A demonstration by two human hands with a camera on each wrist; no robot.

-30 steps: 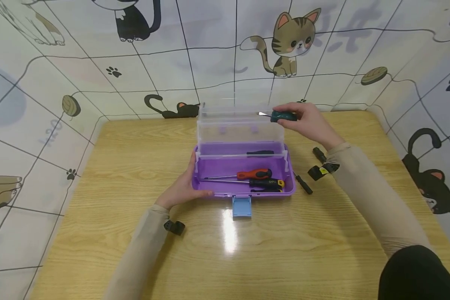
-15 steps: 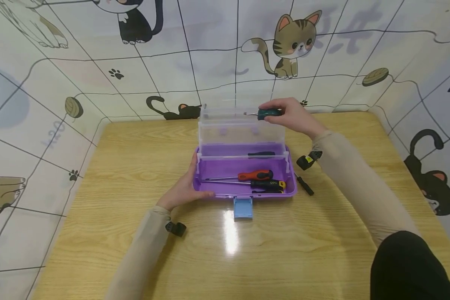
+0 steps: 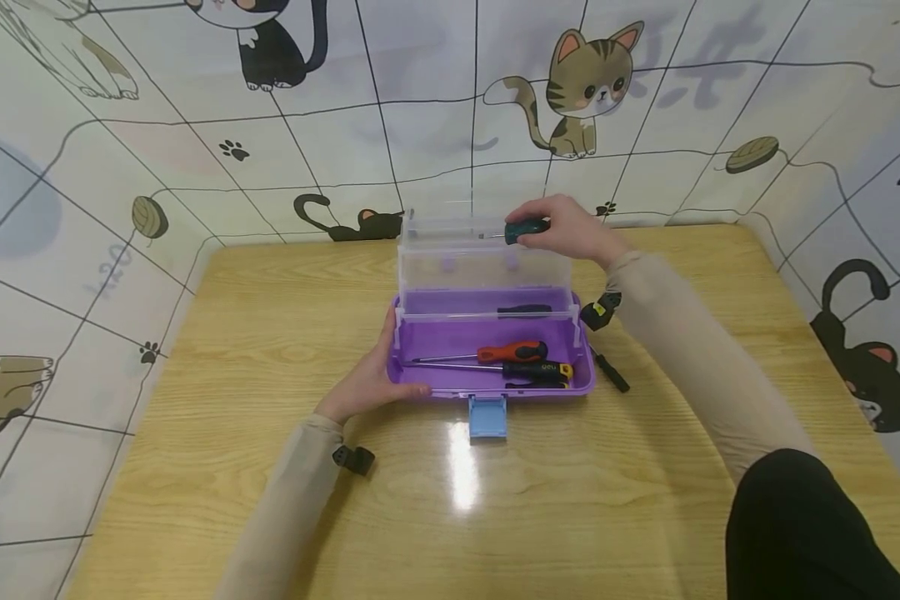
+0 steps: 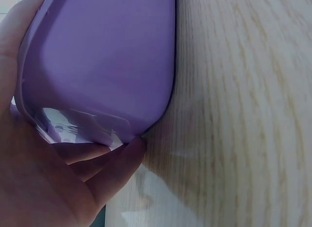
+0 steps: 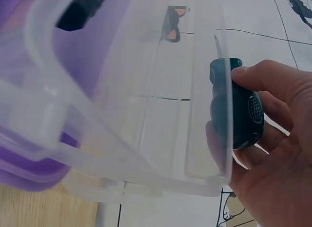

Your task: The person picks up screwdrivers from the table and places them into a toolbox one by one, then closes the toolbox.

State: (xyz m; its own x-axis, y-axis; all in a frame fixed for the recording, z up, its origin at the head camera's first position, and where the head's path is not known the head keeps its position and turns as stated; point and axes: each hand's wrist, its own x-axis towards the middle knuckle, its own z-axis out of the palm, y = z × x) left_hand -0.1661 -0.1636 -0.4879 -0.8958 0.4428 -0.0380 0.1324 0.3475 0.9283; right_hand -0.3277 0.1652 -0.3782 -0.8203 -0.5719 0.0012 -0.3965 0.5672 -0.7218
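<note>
My right hand (image 3: 570, 229) holds a stubby green screwdriver (image 3: 527, 230) by its handle, over the raised clear lid (image 3: 487, 267) of a purple toolbox (image 3: 585, 387). In the right wrist view, the green screwdriver (image 5: 246, 114) is partly seen through the lid's clear edge, its shaft pointing away from the hand. My left hand (image 3: 367, 379) grips the toolbox's left front corner, thumb along the front rim and fingers against the side wall. Inside lie a red-handled screwdriver (image 3: 513, 352), a black-and-yellow screwdriver (image 3: 536, 371) and other dark-handled tools.
A thin black-handled tool (image 3: 610, 371) lies on the wooden table (image 3: 307, 292) just right of the toolbox. A light blue latch (image 3: 487, 417) hangs at its front. Cat-patterned walls (image 3: 435, 125) enclose the table at the back and sides.
My right hand has moved left with the green screwdriver, from the lid's right end toward its middle. The right forearm now covers a black tool seen earlier. My left hand stays in place.
</note>
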